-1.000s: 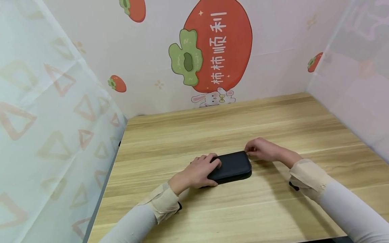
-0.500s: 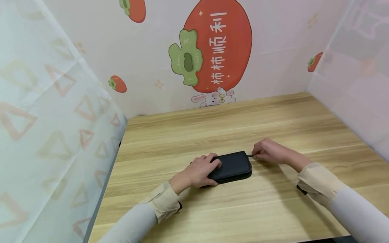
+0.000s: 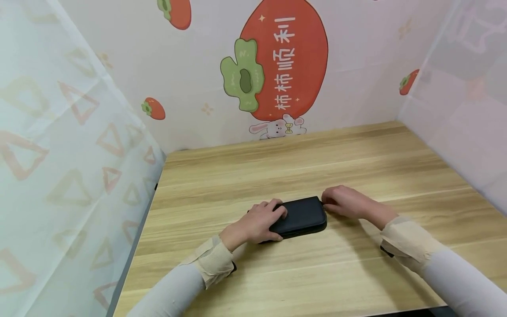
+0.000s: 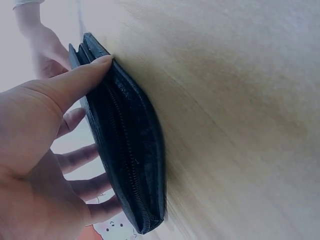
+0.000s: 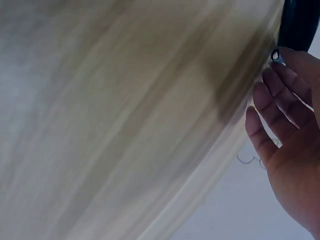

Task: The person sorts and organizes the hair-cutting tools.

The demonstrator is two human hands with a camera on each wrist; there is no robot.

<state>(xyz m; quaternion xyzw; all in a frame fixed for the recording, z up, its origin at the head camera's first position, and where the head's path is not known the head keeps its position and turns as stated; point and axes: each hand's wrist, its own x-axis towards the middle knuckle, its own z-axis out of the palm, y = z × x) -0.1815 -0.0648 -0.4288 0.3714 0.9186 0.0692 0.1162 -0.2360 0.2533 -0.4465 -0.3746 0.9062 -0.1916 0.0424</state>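
A black zip-around wallet [image 3: 303, 215] lies flat near the middle of the table. My left hand [image 3: 259, 222] grips its left end, with the thumb at the near edge and the fingers over the top. Zipper teeth [image 4: 131, 172] run along the wallet's side in the left wrist view. At the far right corner my right hand [image 3: 343, 201] pinches the small zipper pull [image 5: 275, 55] between thumb and forefinger, its other fingers loosely bent. In the head view that hand mostly hides the pull.
Around the wallet spreads a wood-grain table [image 3: 237, 176]. A printed fabric wall [image 3: 190, 79] rises behind it, and further sheets stand at the left [image 3: 79, 176] and right [image 3: 467, 110]. The table's front edge runs along the bottom right.
My right hand first moved right, drawing the dark pull out from the wallet's corner, then came back left against that end. The left hand and wallet have hardly moved.
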